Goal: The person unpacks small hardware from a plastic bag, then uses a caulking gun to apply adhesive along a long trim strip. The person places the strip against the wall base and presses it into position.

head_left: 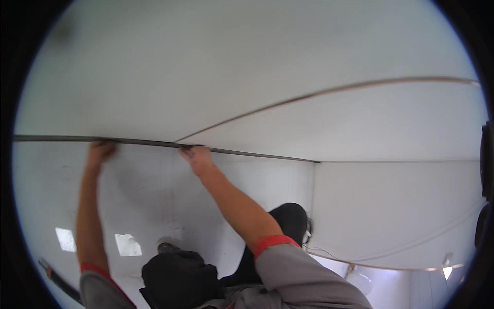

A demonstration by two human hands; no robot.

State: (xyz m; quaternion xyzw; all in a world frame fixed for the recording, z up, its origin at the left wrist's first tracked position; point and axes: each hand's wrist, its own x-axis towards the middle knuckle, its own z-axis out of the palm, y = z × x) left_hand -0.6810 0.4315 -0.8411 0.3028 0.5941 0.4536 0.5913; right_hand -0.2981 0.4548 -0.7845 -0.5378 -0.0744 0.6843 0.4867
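A long dark strip [242, 152] runs along the seam between a large pale panel [206, 67] and the light grey scuffed surface [149, 195] in front of me. My left hand [103, 151] is closed at the strip on the left, knuckles up against it and slightly blurred. Further right, my right hand [197, 157] has its fingers bent onto the same strip, just below where a thinner seam [309, 96] branches off to the upper right. Both fingertips are partly hidden, so how far they wrap the strip does not show.
My bent dark-trousered knee [290, 219] and a shoe [167, 246] are below my arms. Two bright white patches [127, 244] lie on the grey surface. A black tube-shaped thing with an orange part [56, 278] is at lower left. Thin cables [370, 255] trail at right, by a pale panel [391, 201].
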